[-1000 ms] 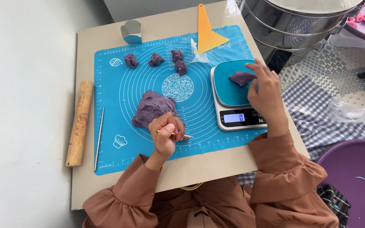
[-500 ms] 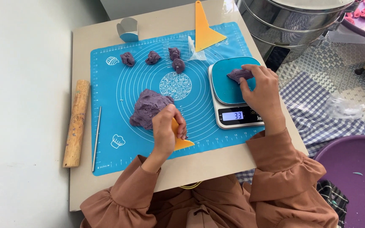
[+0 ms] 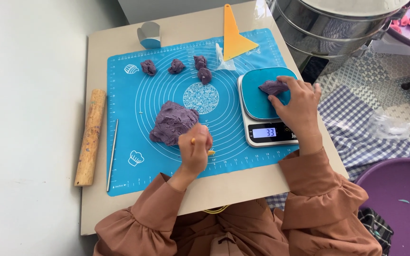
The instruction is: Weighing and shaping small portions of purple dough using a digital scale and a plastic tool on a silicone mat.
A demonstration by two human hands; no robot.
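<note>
Purple dough being weighed on a kitchen scale (image 3: 267, 112) at a blue baking mat (image 3: 191, 104).

The right hand (image 3: 296, 102) pinches a small dough piece (image 3: 273, 86) on the teal scale plate; the left hand (image 3: 194, 150) is closed round a yellow scraper (image 3: 210, 152) — mostly hidden — just beside the big dough lump (image 3: 172, 123). Four small portions (image 3: 176, 66) line the mat's far edge.

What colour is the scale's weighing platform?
Teal, on a white-bodied scale; seen best in the head view.
</note>
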